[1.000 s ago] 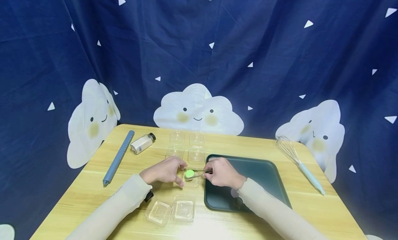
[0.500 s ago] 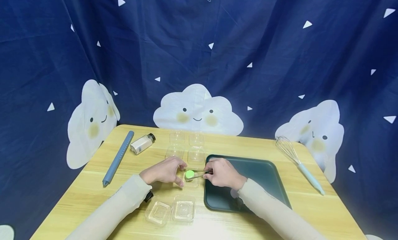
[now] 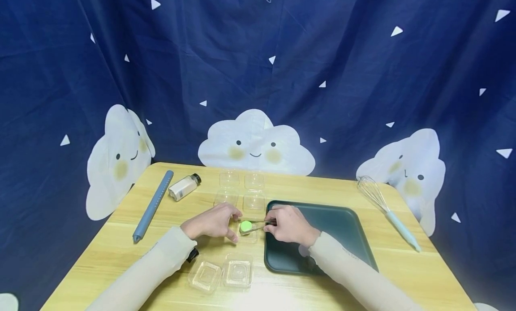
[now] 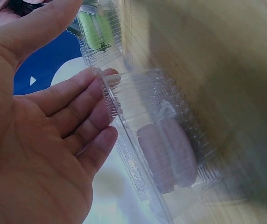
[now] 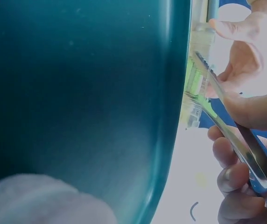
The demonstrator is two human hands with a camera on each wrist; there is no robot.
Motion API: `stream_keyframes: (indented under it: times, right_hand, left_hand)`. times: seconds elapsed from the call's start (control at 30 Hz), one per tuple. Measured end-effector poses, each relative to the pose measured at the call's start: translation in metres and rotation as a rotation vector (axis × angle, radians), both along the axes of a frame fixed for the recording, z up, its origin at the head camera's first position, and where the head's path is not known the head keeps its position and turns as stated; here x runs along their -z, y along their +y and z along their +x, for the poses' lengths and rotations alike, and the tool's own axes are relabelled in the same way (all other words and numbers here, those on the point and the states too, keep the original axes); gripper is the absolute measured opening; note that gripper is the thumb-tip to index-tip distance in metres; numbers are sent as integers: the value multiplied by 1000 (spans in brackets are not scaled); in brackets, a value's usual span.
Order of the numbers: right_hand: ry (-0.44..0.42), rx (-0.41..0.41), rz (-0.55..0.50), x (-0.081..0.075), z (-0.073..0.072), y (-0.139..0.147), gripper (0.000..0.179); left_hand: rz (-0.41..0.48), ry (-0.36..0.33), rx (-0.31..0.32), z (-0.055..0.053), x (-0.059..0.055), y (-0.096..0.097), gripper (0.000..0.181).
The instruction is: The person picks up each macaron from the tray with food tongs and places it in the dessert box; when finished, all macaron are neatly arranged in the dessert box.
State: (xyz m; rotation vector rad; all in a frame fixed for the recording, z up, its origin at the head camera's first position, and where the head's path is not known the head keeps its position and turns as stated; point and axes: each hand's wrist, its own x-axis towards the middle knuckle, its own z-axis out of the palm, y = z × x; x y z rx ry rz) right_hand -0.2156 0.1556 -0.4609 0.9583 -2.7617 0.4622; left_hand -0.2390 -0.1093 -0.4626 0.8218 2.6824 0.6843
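Observation:
My right hand (image 3: 288, 223) grips metal tongs (image 5: 227, 135), whose tips lie either side of a green macaron (image 3: 245, 226). The macaron is at a small clear plastic box (image 3: 250, 238), just left of the dark green tray (image 3: 330, 217). My left hand (image 3: 213, 221) reaches in from the left, thumb and fingers spread apart near that box. In the left wrist view its fairly straight fingertips (image 4: 106, 135) are right at the edge of another clear box (image 4: 138, 163), which holds a purple macaron (image 4: 168, 154). Another pale purple macaron (image 5: 49, 200) lies on the tray.
Two more open clear boxes, one beside the other box (image 3: 238, 270), lie in front. Several clear compartments (image 3: 254, 199) stand behind. A blue roll (image 3: 153, 208) and a black-capped bottle (image 3: 184, 187) lie at left. A whisk (image 3: 399, 226) lies right of the tray.
Hands, tongs and green macaron hold almost the same place throughout. Only the head view shifts very slightly.

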Motion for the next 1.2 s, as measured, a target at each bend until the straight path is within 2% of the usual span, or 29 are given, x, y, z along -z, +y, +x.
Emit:
stream_keyframes:
  times: [0.5, 0.87, 1.2]
  right_hand:
    - [15, 3, -22, -2, 1, 6, 10]
    - [81, 9, -10, -6, 5, 12, 11]
    - [104, 10, -10, -9, 6, 19, 13]
  left_hand:
    - [-20, 20, 4, 1, 1, 0, 79]
    - [-20, 48, 27, 1, 2, 1, 80]
    - [-24, 58, 30, 2, 3, 1, 80]
